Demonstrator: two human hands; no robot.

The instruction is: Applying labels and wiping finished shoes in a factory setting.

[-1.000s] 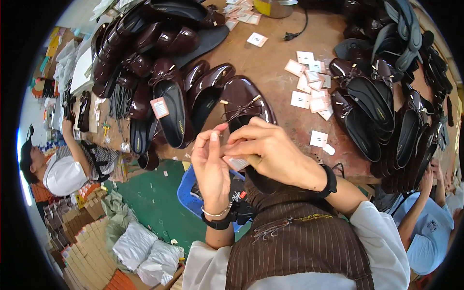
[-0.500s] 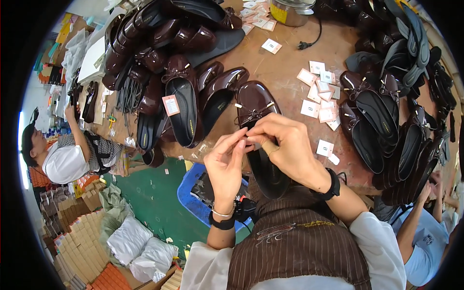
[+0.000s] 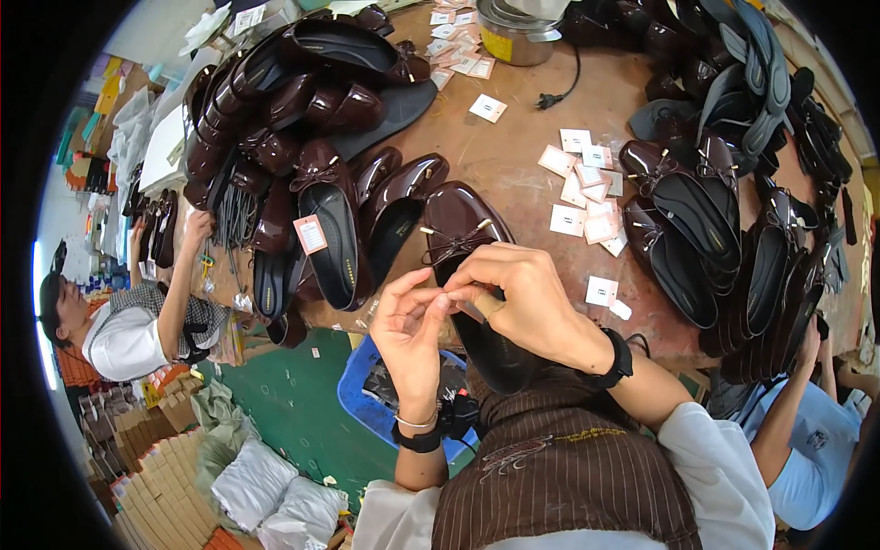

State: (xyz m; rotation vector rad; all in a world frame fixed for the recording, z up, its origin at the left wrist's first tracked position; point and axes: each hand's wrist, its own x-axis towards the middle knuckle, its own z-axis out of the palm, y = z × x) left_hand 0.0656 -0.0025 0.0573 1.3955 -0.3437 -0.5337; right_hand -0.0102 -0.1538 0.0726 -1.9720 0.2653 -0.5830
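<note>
A glossy dark-brown flat shoe (image 3: 461, 211) with a bow lies toe-away at the table's near edge, its black insole partly under my hands. Above its opening my left hand (image 3: 410, 335) and my right hand (image 3: 527, 298) meet, thumbs and fingertips pinched together. Whatever is between the fingertips is too small to make out. Just left lies a matching shoe (image 3: 332, 240) with a paper tag (image 3: 310, 235) resting across it. Right of my hands are a single white tag (image 3: 601, 291) and a loose pile of tags (image 3: 567, 220).
Piled brown shoes (image 3: 275, 101) fill the table's left; more shoes (image 3: 689, 206) and grey insoles (image 3: 753, 92) crowd the right. A metal tin (image 3: 518, 41) and a plug with cord (image 3: 550, 100) sit farther back. A blue crate (image 3: 353, 390) stands below. Co-workers (image 3: 124, 330) are at both sides.
The view has shifted slightly, moving the table's contents left in the picture. My hands stay pinched together over the shoe. The left co-worker's arm has reached toward the shoe pile.
</note>
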